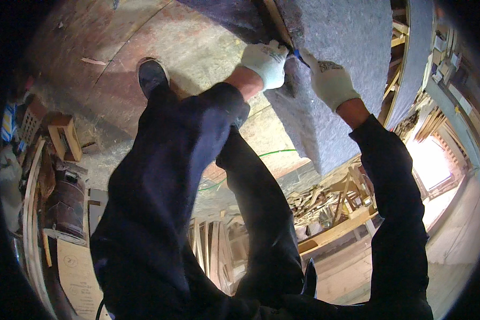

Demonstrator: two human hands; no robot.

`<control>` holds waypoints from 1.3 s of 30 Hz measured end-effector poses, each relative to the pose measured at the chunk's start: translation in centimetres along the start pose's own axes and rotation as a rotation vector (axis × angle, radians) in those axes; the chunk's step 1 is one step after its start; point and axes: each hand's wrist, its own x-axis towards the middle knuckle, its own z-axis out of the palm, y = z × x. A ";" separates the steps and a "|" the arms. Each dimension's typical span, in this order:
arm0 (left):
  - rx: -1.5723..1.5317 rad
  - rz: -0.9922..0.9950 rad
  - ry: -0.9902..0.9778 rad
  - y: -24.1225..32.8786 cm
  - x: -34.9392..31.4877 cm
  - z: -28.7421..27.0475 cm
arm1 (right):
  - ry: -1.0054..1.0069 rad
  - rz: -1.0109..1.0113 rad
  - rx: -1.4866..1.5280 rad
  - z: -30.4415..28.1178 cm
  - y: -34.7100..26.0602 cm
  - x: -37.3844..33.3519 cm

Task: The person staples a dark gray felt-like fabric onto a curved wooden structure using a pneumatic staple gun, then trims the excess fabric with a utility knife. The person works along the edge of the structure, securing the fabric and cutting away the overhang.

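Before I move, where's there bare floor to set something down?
There's open floor between the shoe and your left hand, and more between that shoe and the wooden box. It's crowded along the left, around the dark cylinder, and at the scrap wood beside your right sleeve.

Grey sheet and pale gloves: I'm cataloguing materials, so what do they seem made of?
Grey sheet: probably matted fibre, felt-like, with a dull finish; its mottled, fuzzy-looking surface suggests it. Pale gloves: seemingly knitted fabric, matte, judging by the snug fit; any coating is unclear.
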 end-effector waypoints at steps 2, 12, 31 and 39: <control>0.078 -0.004 0.080 0.2 0.3 0.7 | 0.037 0.024 0.046 -0.4 -0.1 -0.3; 0.258 0.231 0.281 -2.7 2.3 1.4 | -0.076 0.029 -0.025 0.3 0.1 -0.4; 0.312 0.227 0.029 -4.1 -1.1 0.8 | -0.028 -0.019 0.002 3.1 1.0 -7.2; 0.568 0.129 -0.074 -1.1 -1.9 0.3 | -0.039 -0.040 -0.035 3.5 2.1 -8.9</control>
